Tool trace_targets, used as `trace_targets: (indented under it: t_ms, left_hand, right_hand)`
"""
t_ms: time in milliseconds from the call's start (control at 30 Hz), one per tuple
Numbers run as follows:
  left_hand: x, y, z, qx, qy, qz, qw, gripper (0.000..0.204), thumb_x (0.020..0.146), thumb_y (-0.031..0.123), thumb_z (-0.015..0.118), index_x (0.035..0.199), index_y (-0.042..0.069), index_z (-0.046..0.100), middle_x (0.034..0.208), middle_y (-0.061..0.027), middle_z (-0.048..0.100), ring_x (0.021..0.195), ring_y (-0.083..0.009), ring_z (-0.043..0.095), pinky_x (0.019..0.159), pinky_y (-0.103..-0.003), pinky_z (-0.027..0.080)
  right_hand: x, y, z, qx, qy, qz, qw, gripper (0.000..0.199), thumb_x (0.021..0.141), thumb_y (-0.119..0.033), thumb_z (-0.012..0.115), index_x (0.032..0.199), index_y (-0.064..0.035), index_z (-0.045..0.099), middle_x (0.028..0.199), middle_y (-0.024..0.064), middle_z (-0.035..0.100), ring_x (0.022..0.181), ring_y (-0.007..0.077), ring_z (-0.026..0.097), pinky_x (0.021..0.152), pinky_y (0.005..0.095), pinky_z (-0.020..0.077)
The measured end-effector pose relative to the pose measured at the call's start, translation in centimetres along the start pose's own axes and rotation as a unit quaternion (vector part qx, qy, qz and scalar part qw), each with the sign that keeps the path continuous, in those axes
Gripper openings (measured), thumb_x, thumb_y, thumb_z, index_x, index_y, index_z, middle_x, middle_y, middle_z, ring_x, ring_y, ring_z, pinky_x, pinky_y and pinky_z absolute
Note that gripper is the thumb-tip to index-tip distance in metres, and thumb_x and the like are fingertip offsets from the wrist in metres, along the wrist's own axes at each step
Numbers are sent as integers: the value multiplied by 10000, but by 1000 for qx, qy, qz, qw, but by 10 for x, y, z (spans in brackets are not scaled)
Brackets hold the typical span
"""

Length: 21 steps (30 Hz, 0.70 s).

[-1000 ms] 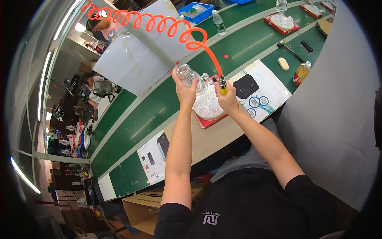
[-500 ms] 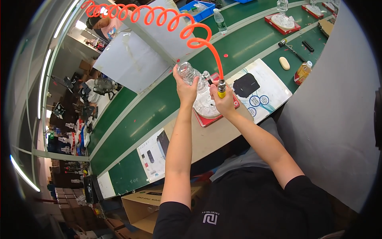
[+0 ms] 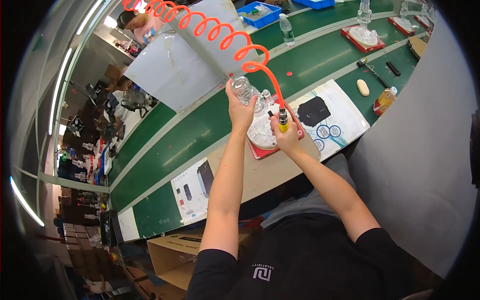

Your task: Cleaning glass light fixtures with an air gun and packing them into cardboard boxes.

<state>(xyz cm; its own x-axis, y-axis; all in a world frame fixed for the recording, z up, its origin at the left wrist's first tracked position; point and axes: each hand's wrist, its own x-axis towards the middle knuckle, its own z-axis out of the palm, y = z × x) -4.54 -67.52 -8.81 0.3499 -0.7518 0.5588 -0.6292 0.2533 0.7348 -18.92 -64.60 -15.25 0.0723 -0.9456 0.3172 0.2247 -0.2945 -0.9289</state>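
Observation:
My left hand is wrapped round a clear, ribbed glass-like vessel, which leans over the near workspace. In my right hand is a yellow air gun, its black tip pointing at the vessel but apart from it. A coiled orange air hose runs up from its metal coupling. Just below both hands, a round white base with clear pieces on it sits in a red square tray. My fingers hide part of the vessel's lower side and most of the gun's grip.
To the right lie a printed cardboard sheet, a cream oval object, a hammer and a drink bottle. Farther off stand a water bottle, a blue bin and similar red trays. A person works beyond white panels.
The air gun's tip has drawn back from the vessel, slightly down and toward me. My left hand keeps its grip. The whole view has shifted a little.

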Motion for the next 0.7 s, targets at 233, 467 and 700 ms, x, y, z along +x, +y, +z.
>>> trace_targets:
  t_ms: [233,467,700]
  left_hand:
    - [1,1,2,-12,-7,-12,1000,888,726,96,759,1437,124,229,1245,-177,544,1134,-315,561,951,-378,434]
    - [2,2,2,-20,-8,-16,1000,892,722,85,763,1437,127,232,1218,-161,559,1112,-309,569,944,-381,436]
    - [2,6,1,11,-8,-15,1000,896,718,86,769,1438,131,239,1183,-169,585,1077,-302,589,930,-373,449]
  right_hand:
    - [-13,12,5,108,5,87,990,180,935,-178,589,850,-20,600,580,-18,519,505,59,482,454,243,370]
    - [21,30,-42,-5,91,34,995,228,927,-188,601,795,-2,594,563,15,528,503,89,496,464,286,370]
    - [92,52,-65,-103,136,9,985,243,934,-209,583,804,-4,572,573,40,538,495,120,496,472,296,388]
